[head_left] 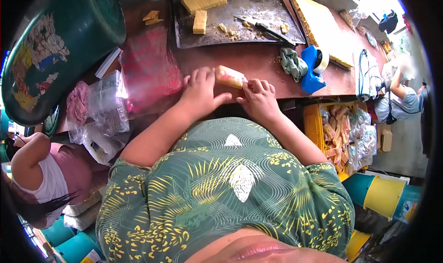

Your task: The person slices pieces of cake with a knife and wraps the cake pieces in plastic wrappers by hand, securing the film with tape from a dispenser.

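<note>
Closest up is the wearer's dark green shirt with yellow and white patterns (221,171), and just past it both hands are at the edge of the reddish-brown counter (251,60). The left hand's grip (199,90) is open, palm down, thumb out to the side, not holding anything. Right hand's grip (260,98) has its fingers curled at one end of a small yellowish bar in a pink-printed wrapper (229,77); can't tell how firmly it's pinched. That bar is lying on the counter between the two hands, left fingertips right by its other end.

Left of that there's a see-through red-printed plastic sheet (150,65), and over on the right a blue tape dispenser (310,74) next to a crumpled grey-green cloth (292,64).

Further back is a dark, crumb-covered metal tray (196,39) with a black-handled knife (272,31), a small upright-looking yellow cake piece (200,22) and, farthest, a bigger yellow cake block (203,0).
</note>
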